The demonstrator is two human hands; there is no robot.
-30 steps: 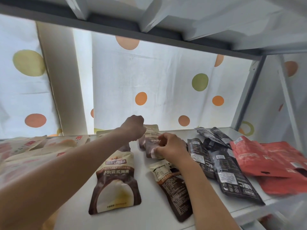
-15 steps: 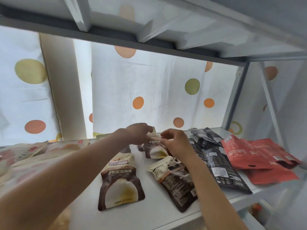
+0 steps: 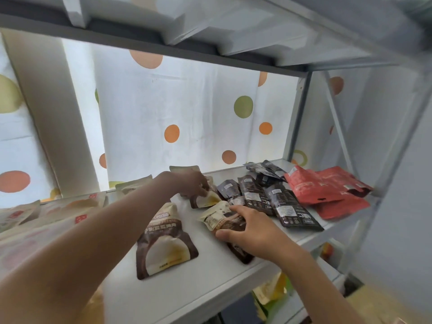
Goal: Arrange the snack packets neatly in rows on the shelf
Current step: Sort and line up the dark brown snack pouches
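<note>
On the white shelf [image 3: 182, 288] lie several snack packets. My left hand [image 3: 189, 184] reaches to the back and pinches the top of a brown-and-cream packet [image 3: 208, 199]. My right hand [image 3: 252, 230] lies over a second brown packet [image 3: 217, 217] that is face down, fingers and thumb curled round its sides. A third brown-and-cream packet [image 3: 164, 242] lies face up near the front, under my left forearm. Black packets [image 3: 280, 204] lie in a loose group to the right, and red packets [image 3: 327, 188] are piled at the far right.
Pale packets with red labels [image 3: 46, 216] cover the shelf's left part. A spotted curtain [image 3: 187, 118] hangs behind. The upper shelf [image 3: 210, 31] sits close overhead. A metal upright [image 3: 299, 118] and a diagonal brace [image 3: 339, 122] stand at the right. Lower shelves hold more packets [image 3: 271, 291].
My right hand let go of the back packet and came forward onto the face-down brown packet. My left hand stayed on the back packet. The camera swung slightly left.
</note>
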